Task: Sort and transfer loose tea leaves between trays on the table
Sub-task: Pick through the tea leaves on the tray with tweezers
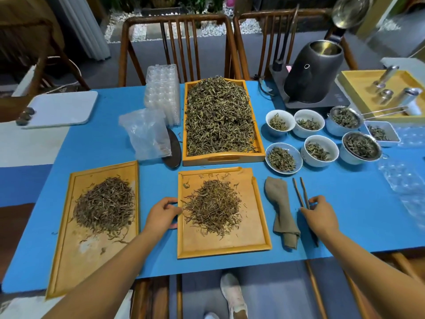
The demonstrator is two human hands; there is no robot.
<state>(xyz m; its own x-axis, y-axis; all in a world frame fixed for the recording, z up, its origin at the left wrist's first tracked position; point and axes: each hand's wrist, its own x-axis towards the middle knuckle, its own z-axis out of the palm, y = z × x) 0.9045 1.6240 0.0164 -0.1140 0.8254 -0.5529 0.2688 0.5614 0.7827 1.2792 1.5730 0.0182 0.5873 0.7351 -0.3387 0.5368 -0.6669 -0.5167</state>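
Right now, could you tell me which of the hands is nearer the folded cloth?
Right. The right hand sits just beside the cloth; the left hand is across the middle tray.

Bare forearms, no sleeves in view — a pale pink-white sneaker (233, 295) (laced, low-cut) on one foot.
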